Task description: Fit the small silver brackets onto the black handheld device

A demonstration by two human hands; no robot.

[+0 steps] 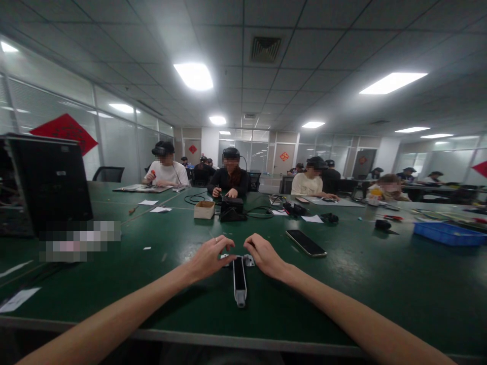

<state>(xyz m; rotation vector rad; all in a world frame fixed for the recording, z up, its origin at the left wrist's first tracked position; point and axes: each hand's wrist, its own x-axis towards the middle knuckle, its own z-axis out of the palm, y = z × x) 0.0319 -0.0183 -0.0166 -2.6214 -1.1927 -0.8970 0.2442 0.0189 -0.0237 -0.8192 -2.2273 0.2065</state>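
Left hand (208, 257), nearer, has thumb and fingers parted; right hand (268, 257) curls, can't tell if holding. Slim black-and-white device (239, 276) lies between, nearward, long axis toward wearer.

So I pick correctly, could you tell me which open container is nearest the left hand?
The small tan box, ahead of the left hand; the blue tray is far right.

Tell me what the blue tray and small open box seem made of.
Blue tray: likely smooth, hard plastic, from its even, saturated colour. Small open box: probably matte cardboard, from its dull tan walls, though thin wood is possible.
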